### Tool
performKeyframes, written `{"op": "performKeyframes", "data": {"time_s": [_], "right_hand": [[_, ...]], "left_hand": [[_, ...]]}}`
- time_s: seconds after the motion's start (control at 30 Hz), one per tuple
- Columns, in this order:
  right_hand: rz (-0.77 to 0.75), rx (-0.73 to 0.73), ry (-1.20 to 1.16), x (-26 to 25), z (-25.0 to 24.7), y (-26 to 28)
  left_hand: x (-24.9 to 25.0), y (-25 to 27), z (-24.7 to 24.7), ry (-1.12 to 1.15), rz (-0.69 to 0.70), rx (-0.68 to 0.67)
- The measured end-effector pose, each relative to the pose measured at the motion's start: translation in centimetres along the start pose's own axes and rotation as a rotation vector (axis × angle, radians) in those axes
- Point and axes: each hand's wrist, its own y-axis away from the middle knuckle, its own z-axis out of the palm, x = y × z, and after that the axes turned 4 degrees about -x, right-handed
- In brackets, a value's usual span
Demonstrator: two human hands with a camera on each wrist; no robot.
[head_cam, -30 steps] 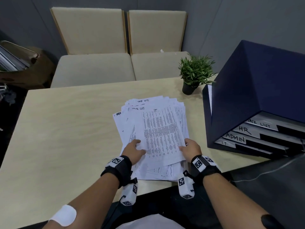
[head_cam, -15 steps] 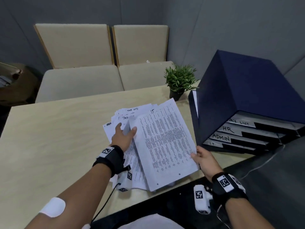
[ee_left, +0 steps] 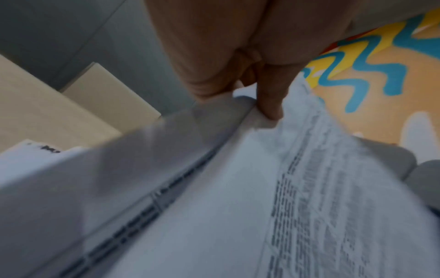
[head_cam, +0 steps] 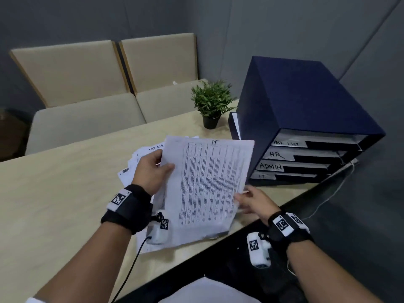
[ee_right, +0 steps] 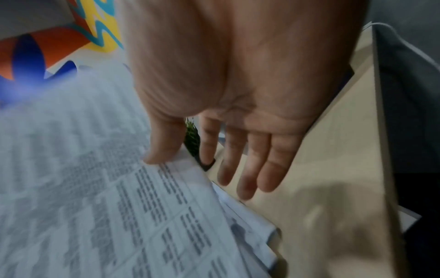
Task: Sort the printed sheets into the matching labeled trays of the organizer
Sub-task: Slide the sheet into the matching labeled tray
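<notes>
A printed sheet [head_cam: 209, 182] marked "IT" at its top is held tilted above the pile of sheets [head_cam: 135, 162] on the table. My left hand [head_cam: 153, 169] grips its left edge with the thumb on top; the left wrist view shows that pinch [ee_left: 269, 111] on the sheet [ee_left: 238, 206]. My right hand [head_cam: 251, 200] is at the lower right edge. In the right wrist view its thumb [ee_right: 161, 156] touches the sheet [ee_right: 95, 188] and the fingers [ee_right: 250, 169] lie straight beside it. The dark blue organizer [head_cam: 306, 101] stands to the right, with trays labelled TASK LIST [head_cam: 286, 143], HR [head_cam: 276, 154], ADMIN [head_cam: 271, 166] and IT [head_cam: 262, 176].
A small potted plant [head_cam: 212, 101] stands on the wooden table [head_cam: 54, 193] just left of the organizer. Two beige chairs [head_cam: 87, 114] sit behind the table. A white cable [head_cam: 332, 193] hangs off the table edge below the organizer.
The top sheet has come up off the pile. My left hand left the pile and took the sheet's left edge. My right hand's hold has loosened to a thumb touch.
</notes>
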Motion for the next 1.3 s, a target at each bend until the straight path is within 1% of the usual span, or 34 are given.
{"op": "performKeyframes", "data": {"time_s": [0.03, 0.1, 0.17, 0.23, 0.33, 0.43, 0.57, 0.63, 0.7, 0.83, 0.9, 0.97, 1.1, 1.17, 1.3], "right_hand": [[-0.033, 0.005, -0.042, -0.5, -0.5, -0.1], [-0.102, -0.033, -0.129, -1.6, -1.4, -0.2], [-0.126, -0.067, -0.169, -2.6, -2.4, -0.2], [-0.111, -0.08, -0.206, -2.9, -3.4, -0.2], [-0.077, -0.082, -0.259, -2.8, -4.7, 0.4], [-0.049, -0.095, -0.251, -1.3, -6.6, 0.9], [0.038, -0.044, -0.269, 1.6, -9.4, 1.1], [0.063, -0.045, -0.252, 3.3, -10.7, 1.2], [0.088, -0.037, -0.222, 5.0, -12.1, 1.3], [0.187, 0.041, -0.247, 8.1, -15.6, 1.3], [0.221, 0.066, -0.259, 9.3, -17.4, 1.6], [0.249, 0.094, -0.283, 10.2, -19.1, 2.0], [0.282, 0.119, -0.33, 11.5, -21.3, 2.3], [0.286, 0.12, -0.346, 11.8, -21.9, 2.4], [0.272, 0.114, -0.374, 11.8, -22.6, 1.8]], "left_hand": [[0.6, 0.0, 0.0, 0.024, 0.021, -0.018], [1.5, 0.2, 0.3, 0.065, 0.035, -0.033], [1.7, 0.3, 1.1, 0.097, 0.0, -0.017], [1.4, 0.5, 2.4, 0.14, -0.06, 0.008], [0.1, 0.9, 5.1, 0.219, -0.187, 0.061], [-1.0, 2.1, 8.7, 0.169, -0.268, 0.093], [-2.4, 3.2, 13.8, 0.062, -0.387, 0.115], [-2.8, 3.4, 16.2, 0.03, -0.429, 0.133], [-3.1, 3.4, 18.8, 0.008, -0.44, 0.136], [-3.3, 3.4, 23.6, 0.009, -0.465, 0.122], [-3.6, 3.3, 25.6, -0.011, -0.506, 0.089], [-3.7, 3.2, 27.2, -0.033, -0.545, 0.029], [-4.1, 3.3, 29.6, -0.127, -0.557, -0.055], [-4.3, 3.3, 30.2, -0.171, -0.533, -0.056], [-3.9, 3.1, 30.6, -0.107, -0.536, -0.022]]}}
